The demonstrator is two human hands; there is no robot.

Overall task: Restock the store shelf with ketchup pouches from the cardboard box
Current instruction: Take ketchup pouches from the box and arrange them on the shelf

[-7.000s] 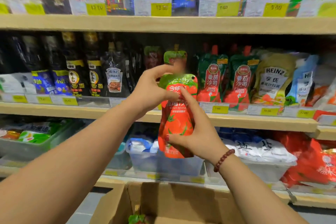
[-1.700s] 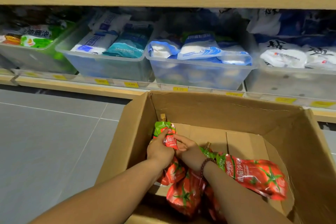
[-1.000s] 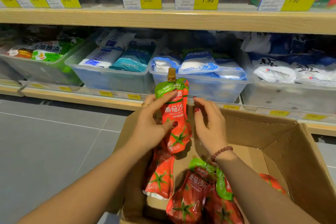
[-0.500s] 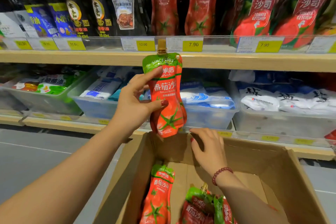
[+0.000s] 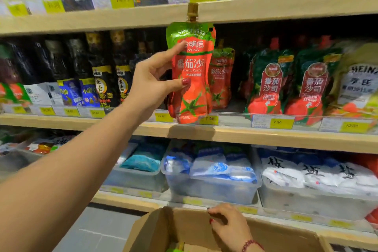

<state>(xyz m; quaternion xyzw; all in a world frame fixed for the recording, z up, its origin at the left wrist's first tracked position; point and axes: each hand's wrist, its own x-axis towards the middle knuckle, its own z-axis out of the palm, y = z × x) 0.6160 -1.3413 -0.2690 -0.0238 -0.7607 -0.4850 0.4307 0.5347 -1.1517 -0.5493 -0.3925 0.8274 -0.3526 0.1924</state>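
Before shelf (image 5: 225,135), left hand (image 5: 151,86) holds ketchup pouch (image 5: 191,80) upright, cap up.

Glossy plastic pouch (image 5: 191,71), matt cardboard box (image 5: 184,225)

left hand (image 5: 152,82) holding ketchup pouch (image 5: 191,71), shelf (image 5: 245,135)
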